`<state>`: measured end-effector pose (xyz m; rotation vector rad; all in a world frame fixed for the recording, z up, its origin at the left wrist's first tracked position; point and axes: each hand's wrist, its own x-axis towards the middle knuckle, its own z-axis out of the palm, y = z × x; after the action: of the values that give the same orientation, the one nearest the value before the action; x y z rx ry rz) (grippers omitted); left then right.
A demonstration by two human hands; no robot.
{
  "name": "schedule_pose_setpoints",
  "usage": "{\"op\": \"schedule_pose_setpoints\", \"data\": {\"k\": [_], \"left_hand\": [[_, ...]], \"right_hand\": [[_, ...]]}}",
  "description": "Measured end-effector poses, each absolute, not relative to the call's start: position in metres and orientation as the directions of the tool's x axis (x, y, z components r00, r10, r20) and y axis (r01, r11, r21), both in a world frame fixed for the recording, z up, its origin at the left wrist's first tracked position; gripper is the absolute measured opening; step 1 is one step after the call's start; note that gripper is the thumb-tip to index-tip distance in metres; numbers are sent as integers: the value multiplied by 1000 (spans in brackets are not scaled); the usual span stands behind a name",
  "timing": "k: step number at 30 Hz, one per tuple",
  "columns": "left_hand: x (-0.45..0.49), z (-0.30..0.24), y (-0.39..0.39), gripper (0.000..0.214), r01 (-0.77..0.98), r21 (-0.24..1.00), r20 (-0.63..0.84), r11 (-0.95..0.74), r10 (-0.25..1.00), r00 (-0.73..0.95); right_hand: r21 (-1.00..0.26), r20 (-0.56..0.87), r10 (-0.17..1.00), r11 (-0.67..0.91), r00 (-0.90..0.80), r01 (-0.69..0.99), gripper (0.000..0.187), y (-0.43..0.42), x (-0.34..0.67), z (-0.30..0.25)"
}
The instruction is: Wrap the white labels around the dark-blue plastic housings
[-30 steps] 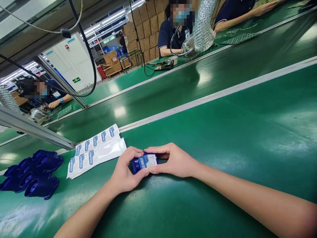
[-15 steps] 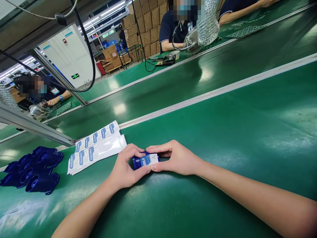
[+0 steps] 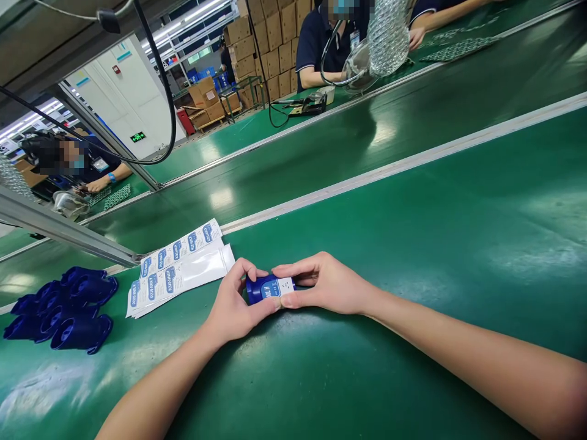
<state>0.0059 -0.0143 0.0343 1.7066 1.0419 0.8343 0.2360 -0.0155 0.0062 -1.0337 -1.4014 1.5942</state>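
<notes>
Between my two hands lies a dark blue plastic housing (image 3: 255, 289) with a blue-and-white printed label (image 3: 272, 287) on its side. My left hand (image 3: 233, 305) is closed around its left end, thumb along the near edge of the label. Fingers over the top and thumb below, my right hand (image 3: 328, 284) grips the right end. Both thumb tips nearly meet at the label's lower edge. Left of my hands, sheets of the same labels (image 3: 177, 269) lie fanned on the green work surface. Farther left stand several more blue housings (image 3: 76, 330) in a group.
A metal post (image 3: 68, 229) slants in at the left beside the housings. Beyond the pale rail (image 3: 367, 177) runs a green conveyor belt (image 3: 293, 156). Co-workers sit across it, near wire mesh tubes (image 3: 389, 40). A black cable (image 3: 172, 116) hangs in front.
The view has shifted slightly. Both hands keep hold of the blue housing, which seems turned a little, with less of the label's lettering showing.
</notes>
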Motion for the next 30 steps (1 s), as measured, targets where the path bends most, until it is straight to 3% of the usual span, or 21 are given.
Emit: {"op": "schedule_pose_setpoints", "data": {"k": [5, 12, 19, 22, 24, 27, 30], "left_hand": [[10, 38, -15, 44, 293, 925, 113, -241, 912, 395], [17, 46, -19, 35, 352, 917, 46, -185, 929, 368], [25, 48, -18, 22, 414, 889, 70, -197, 951, 301], [27, 39, -18, 17, 364, 906, 144, -215, 966, 214], [27, 32, -18, 16, 311, 925, 174, -218, 971, 165], [26, 24, -16, 23, 265, 936, 197, -230, 969, 146], [24, 19, -17, 27, 236, 939, 219, -251, 964, 154]], "right_hand": [[-977, -157, 913, -199, -378, -74, 54, -14, 236, 7], [-969, -185, 921, -230, -344, -94, 42, -14, 236, 8], [-948, -221, 916, -282, -333, -146, 43, -4, 232, 5], [-980, -132, 931, -173, -339, -95, 41, -8, 232, 9], [-1000, 1, 928, 8, -372, 18, 41, -14, 231, 13], [-923, 175, 889, 298, -424, 244, 60, -24, 225, 18], [-881, 177, 916, 311, -360, 357, 53, -28, 217, 19]]}}
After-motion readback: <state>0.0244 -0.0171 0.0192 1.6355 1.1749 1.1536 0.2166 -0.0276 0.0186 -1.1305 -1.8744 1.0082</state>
